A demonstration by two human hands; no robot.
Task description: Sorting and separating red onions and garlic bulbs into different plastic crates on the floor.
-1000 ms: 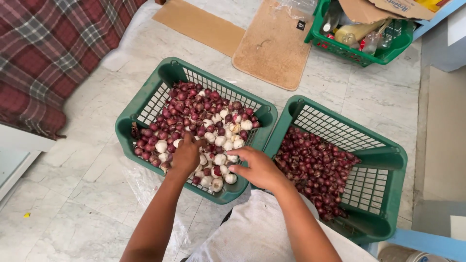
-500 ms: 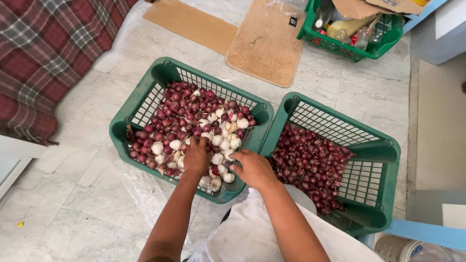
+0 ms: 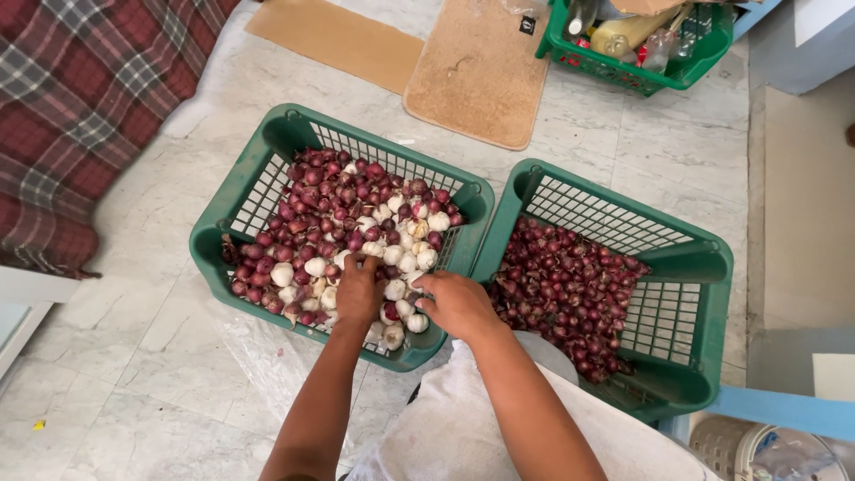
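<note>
My left hand [image 3: 358, 289] rests palm down in the left green crate [image 3: 267, 156], at its near edge, fingers curled into the pile of white garlic bulbs [image 3: 399, 258]. I cannot tell whether those fingers are clamped on a bulb, since the back of the hand hides them. My right hand [image 3: 459, 305] lies just beside the left one, also over the near edge of the same crate, fingers bent and touching the garlic; whether it grips anything cannot be determined either.

The left green crate holds a mixed load: small red onions [image 3: 312, 200] fill most of it, and the garlic sits in a loose heap toward the near right corner, under and around both hands.

Touching the right side of that crate stands a second green crate [image 3: 704, 267], holding only red onions [image 3: 561, 285], banked toward the wall nearest the first crate.

Beyond the left crate lie a tan doormat [image 3: 476, 76] and a flat cardboard sheet [image 3: 334, 40]. Further beyond, to the right, stands a third green crate [image 3: 695, 62] with bottles. Well to the left of the left crate is a red plaid cloth [image 3: 71, 98]. All rests on a pale marble floor [image 3: 160, 356].
</note>
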